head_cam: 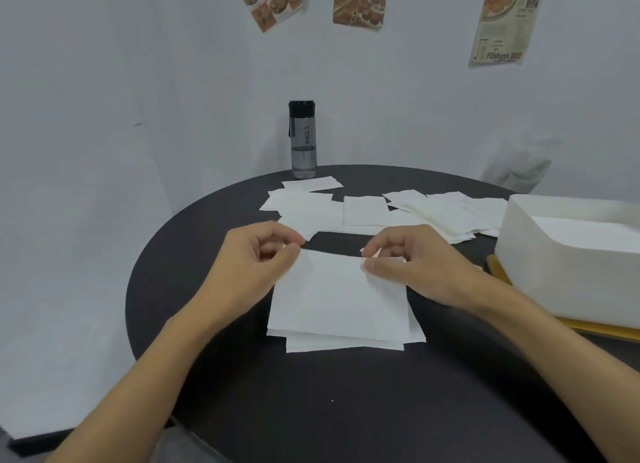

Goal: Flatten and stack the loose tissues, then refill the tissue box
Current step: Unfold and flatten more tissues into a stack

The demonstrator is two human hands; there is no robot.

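Stacking: my left hand (258, 260) and right hand (408, 258) pinch the top tissue's (337, 294) far corners over the stack (346, 343); next, press it flush.

1. I see a round table (242, 376) with a dark, matt, smooth top.
2. The stack of tissues (339, 303) at the table's near middle is thin, white, matt paper.
3. The loose tissues (367, 210) farther back look the same soft paper.
4. The water bottle (303, 140) at the table's far edge is smoky translucent plastic with a glossy black cap.
5. The tissue box (568, 255) on the table's right looks matt white.
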